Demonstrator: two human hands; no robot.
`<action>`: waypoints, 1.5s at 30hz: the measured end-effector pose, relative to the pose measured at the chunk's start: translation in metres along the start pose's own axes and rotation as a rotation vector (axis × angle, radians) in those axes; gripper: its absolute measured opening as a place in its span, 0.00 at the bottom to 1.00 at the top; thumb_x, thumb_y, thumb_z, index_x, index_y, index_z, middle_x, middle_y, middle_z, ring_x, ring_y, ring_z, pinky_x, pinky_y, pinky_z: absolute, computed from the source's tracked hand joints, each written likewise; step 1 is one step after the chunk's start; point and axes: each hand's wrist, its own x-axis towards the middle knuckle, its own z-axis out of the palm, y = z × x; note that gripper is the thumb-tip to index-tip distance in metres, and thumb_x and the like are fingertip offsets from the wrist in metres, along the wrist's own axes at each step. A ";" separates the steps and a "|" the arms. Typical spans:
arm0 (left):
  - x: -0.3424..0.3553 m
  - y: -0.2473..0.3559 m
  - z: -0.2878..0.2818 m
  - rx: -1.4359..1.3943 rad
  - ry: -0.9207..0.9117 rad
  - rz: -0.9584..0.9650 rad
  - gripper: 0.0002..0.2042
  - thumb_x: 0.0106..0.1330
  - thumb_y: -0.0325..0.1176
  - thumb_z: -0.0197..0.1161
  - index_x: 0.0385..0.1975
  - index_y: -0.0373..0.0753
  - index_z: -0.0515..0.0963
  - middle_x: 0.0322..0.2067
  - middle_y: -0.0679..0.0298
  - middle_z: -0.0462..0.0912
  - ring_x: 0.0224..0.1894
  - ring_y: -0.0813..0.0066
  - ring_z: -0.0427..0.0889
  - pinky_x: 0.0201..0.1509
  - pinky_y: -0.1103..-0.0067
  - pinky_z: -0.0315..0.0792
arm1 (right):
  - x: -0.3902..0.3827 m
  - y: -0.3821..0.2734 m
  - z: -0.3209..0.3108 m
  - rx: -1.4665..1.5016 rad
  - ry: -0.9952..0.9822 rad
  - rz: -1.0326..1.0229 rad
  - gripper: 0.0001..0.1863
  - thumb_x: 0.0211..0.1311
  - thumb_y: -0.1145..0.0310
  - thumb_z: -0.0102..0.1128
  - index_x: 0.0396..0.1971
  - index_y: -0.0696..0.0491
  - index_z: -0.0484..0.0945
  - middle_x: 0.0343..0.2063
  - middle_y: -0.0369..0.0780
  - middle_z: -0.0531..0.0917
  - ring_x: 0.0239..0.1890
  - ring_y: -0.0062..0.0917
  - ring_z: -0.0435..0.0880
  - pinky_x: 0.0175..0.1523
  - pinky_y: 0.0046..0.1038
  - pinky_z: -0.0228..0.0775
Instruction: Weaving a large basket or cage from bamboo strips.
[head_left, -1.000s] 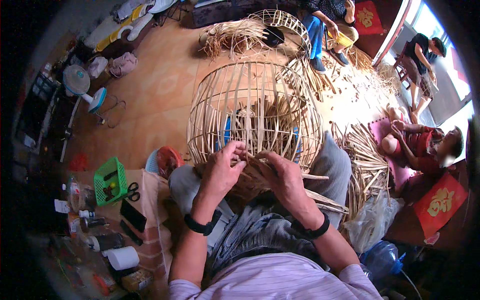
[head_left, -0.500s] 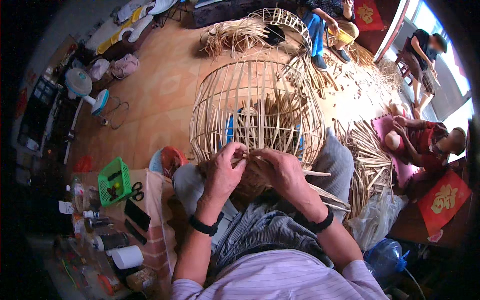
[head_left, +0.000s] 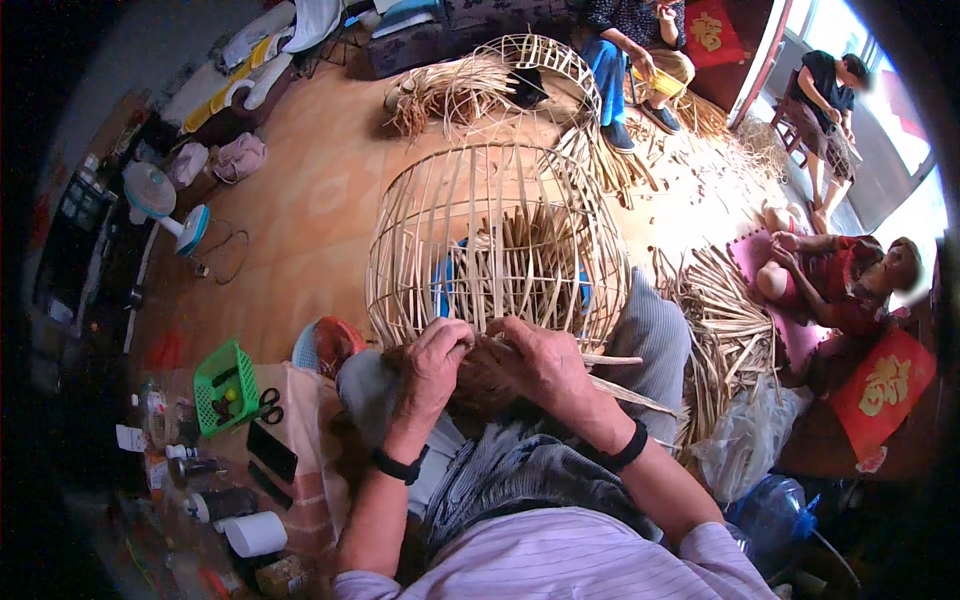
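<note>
An open-ribbed basket frame of pale woven strips (head_left: 498, 180) rests on its side in front of my lap, between my knees, with loose strips and something blue inside. My left hand (head_left: 432, 365) pinches at a strip on the basket's near lower part, fingers curled. Close beside it, my right hand (head_left: 540, 365) grips flat pale strips (head_left: 622, 360) at the same edge, their ends sticking out to the right beneath it. Exactly what the fingertips hold is partly hidden.
A green plastic basket (head_left: 218, 400), scissors (head_left: 270, 415) and a phone (head_left: 272, 450) lie left. A fan (head_left: 148, 190) stands behind them. Strip piles (head_left: 725, 330) lie right, near three seated people (head_left: 640, 50), (head_left: 825, 120), (head_left: 835, 280). Another frame (head_left: 550, 60) lies at the back.
Both my hands and the near part of the basket appear lower in the picture than before. My left fingers have curled slightly more; both hands stay together on the strips.
</note>
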 end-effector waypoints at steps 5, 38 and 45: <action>0.003 -0.003 -0.022 0.265 -0.196 0.262 0.13 0.63 0.20 0.63 0.46 0.38 0.82 0.46 0.56 0.85 0.47 0.54 0.88 0.51 0.67 0.84 | -0.001 -0.007 -0.007 -0.245 -0.115 -0.149 0.17 0.67 0.65 0.65 0.53 0.50 0.77 0.33 0.45 0.82 0.30 0.45 0.87 0.33 0.42 0.79; 0.037 0.009 -0.029 -0.071 -0.415 -0.114 0.14 0.60 0.16 0.67 0.45 0.34 0.81 0.41 0.58 0.86 0.49 0.63 0.87 0.57 0.71 0.79 | -0.071 -0.050 -0.005 -0.385 -0.213 -0.101 0.20 0.63 0.75 0.57 0.55 0.60 0.69 0.33 0.43 0.78 0.31 0.37 0.87 0.30 0.37 0.79; 0.042 0.012 -0.027 -0.071 -0.435 -0.146 0.14 0.58 0.16 0.68 0.44 0.34 0.81 0.40 0.58 0.86 0.48 0.63 0.87 0.57 0.71 0.79 | -0.054 0.020 -0.032 -0.349 -0.068 0.116 0.10 0.66 0.74 0.60 0.45 0.53 0.73 0.30 0.49 0.84 0.35 0.50 0.87 0.35 0.48 0.76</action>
